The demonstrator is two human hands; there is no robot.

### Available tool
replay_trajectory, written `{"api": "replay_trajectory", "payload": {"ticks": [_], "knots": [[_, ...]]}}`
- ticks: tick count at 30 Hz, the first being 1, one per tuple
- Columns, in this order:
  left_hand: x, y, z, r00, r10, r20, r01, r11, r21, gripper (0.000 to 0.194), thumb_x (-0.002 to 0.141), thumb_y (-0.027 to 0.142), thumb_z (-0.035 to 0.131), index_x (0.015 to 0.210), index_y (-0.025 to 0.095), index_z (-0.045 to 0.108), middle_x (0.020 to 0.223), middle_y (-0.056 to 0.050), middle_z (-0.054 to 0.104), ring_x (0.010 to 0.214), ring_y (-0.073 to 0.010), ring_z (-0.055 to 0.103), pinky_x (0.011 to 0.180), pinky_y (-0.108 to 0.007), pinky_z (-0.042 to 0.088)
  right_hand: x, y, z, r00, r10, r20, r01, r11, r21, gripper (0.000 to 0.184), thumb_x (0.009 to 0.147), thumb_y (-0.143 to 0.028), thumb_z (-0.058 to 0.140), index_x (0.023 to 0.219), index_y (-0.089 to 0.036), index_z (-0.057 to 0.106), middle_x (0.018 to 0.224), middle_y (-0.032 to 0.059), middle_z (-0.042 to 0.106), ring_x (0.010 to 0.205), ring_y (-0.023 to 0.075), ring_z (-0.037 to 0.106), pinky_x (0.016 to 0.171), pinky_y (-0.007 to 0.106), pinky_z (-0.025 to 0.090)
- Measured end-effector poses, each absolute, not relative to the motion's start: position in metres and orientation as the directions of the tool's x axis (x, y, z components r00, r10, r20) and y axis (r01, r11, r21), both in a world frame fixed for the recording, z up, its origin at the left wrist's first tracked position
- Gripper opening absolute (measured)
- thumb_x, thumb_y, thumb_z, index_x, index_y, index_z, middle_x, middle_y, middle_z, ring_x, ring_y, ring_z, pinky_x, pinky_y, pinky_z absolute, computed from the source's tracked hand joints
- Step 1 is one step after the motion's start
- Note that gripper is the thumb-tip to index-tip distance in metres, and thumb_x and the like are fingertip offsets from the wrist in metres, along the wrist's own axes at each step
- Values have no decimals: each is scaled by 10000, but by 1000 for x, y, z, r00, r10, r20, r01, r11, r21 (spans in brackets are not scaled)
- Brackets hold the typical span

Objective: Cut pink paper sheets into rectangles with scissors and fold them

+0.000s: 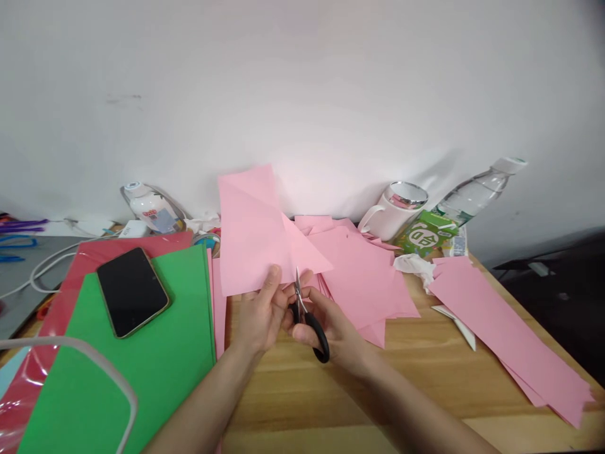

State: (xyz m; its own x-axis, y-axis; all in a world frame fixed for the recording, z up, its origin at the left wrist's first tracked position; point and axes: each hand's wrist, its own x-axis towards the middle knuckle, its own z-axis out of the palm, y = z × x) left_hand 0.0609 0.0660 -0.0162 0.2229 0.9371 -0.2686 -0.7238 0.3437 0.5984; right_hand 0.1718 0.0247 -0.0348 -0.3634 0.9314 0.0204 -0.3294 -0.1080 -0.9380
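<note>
My left hand (261,310) is closed on the lower edge of a pink paper sheet (253,233), thumb on the near face. The sheet stands up off the table, with a crease and a pointed flap to its right. In my right hand (333,331) is a pair of black-handled scissors (317,337), blades pointing up by the sheet's lower right edge. Whether the blades touch the paper I cannot tell. Behind my right hand lies a loose pile of pink paper squares (363,277).
On the left, a phone (132,291) rests on green paper (155,366), with a white cable (94,353) in front. A white bottle (154,208) leans at the wall. To the right are a mug (394,211), a green box (425,233), a clear bottle (477,192) and pink strips (505,334).
</note>
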Motion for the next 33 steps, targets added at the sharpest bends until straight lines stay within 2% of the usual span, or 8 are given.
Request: {"api": "replay_trajectory", "payload": {"ticks": [3, 7, 12, 17, 24, 26, 29, 33], "knots": [[62, 66, -17, 147, 970, -192, -734, 237, 636, 423, 813, 177, 575, 1221, 260, 503, 1039, -27, 697, 941, -217, 657, 771, -304, 543, 171, 25, -36, -357, 933, 35, -336, -94, -937, 391, 702, -477, 685, 896, -218, 464, 797, 13, 553, 721, 142, 510, 644, 271, 394], [62, 65, -18, 157, 964, -215, -715, 261, 649, 398, 827, 203, 555, 1221, 232, 504, 1038, -38, 697, 960, -249, 648, 729, -317, 556, 171, 24, -39, -347, 937, 43, -354, -89, -931, 371, 719, -441, 686, 920, -217, 470, 818, 20, 568, 763, 148, 533, 656, 270, 398], [64, 64, -18, 141, 964, -226, -721, 256, 644, 398, 817, 199, 569, 1206, 266, 518, 1130, -18, 659, 986, -242, 637, 808, -335, 530, 171, 24, -41, -332, 943, 35, -362, -93, -927, 347, 739, -383, 686, 971, -216, 490, 855, 23, 561, 784, 140, 527, 674, 265, 401], [62, 63, -17, 182, 940, -288, -718, 327, 614, 319, 832, 235, 550, 1150, 227, 555, 1114, -47, 666, 989, -257, 634, 809, -358, 525, 172, 24, -41, -341, 940, 20, -355, -108, -929, 374, 726, -417, 685, 978, -216, 495, 853, 24, 565, 793, 149, 540, 691, 273, 419], [63, 67, -17, 178, 938, -298, -727, 329, 603, 205, 826, 233, 561, 1024, 206, 603, 1059, -51, 687, 1038, -262, 610, 809, -368, 528, 173, 23, -39, -333, 943, -16, -333, -133, -934, 379, 706, -435, 693, 922, -211, 476, 797, 10, 552, 721, 137, 513, 673, 271, 394], [63, 68, -17, 180, 949, -258, -727, 305, 615, 201, 833, 243, 548, 1017, 191, 608, 1043, -64, 691, 1025, -260, 617, 788, -359, 538, 172, 23, -38, -327, 945, -17, -333, -132, -934, 386, 701, -432, 698, 923, -203, 480, 797, 13, 550, 726, 137, 507, 671, 269, 387], [63, 67, -17, 210, 938, -275, -698, 341, 630, 228, 815, 288, 574, 1004, 167, 611, 1008, -92, 699, 968, -271, 643, 736, -351, 552, 172, 23, -37, -327, 945, -11, -347, -130, -929, 383, 701, -425, 700, 922, -202, 481, 807, 15, 552, 740, 139, 510, 677, 273, 386], [64, 66, -17, 195, 943, -269, -702, 326, 633, 266, 783, 281, 619, 1019, 158, 605, 990, -94, 704, 971, -270, 641, 770, -367, 542, 172, 24, -36, -335, 942, -18, -345, -140, -928, 391, 695, -427, 704, 928, -205, 482, 813, 15, 555, 753, 143, 524, 686, 275, 395]]}}
